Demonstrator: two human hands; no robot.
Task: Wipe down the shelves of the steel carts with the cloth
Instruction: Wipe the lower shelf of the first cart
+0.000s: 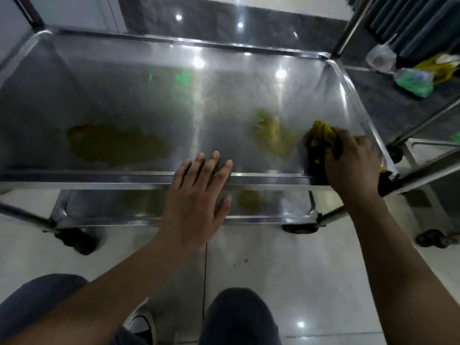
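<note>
Shiny top shelf [149, 95] of the steel cart [249, 176] carries the yellow cloth [321, 135] at its near right corner, bunched in the right hand [353, 163]. Left hand [199, 192] lies spread flat over the near rim, with a second cart [423, 130] just right.

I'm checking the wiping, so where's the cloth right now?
In the head view, the yellow cloth is gripped by the right hand at the top shelf's near right corner.

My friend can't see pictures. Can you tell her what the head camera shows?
A person's right hand grips a yellow cloth on a steel cart's top shelf, near its right end. The left hand rests open on the front rim.
</note>
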